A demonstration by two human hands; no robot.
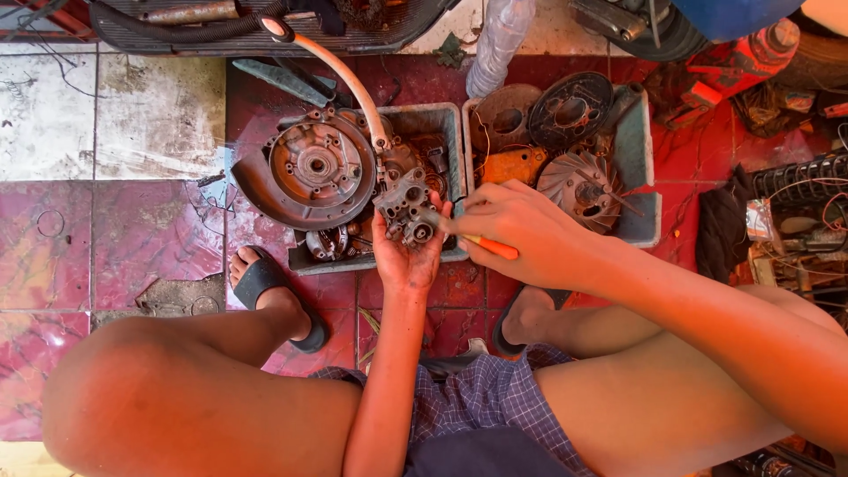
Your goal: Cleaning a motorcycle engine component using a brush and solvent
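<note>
My left hand [406, 252] is raised palm-up at the end of a straight, upright forearm, fingers curled in a grip. My right hand [521, 231] reaches in from the right, forearm angled across, fingers closed in a pinch beside the left.

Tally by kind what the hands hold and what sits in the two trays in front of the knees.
Grey metal carburettor-like part, in left hand: 1
Orange-handled tool, in right hand: 1
Grey trays: 2
Round engine cover: 1
Finned fan wheel: 1
Dark round plate: 1
Total: 7
</note>
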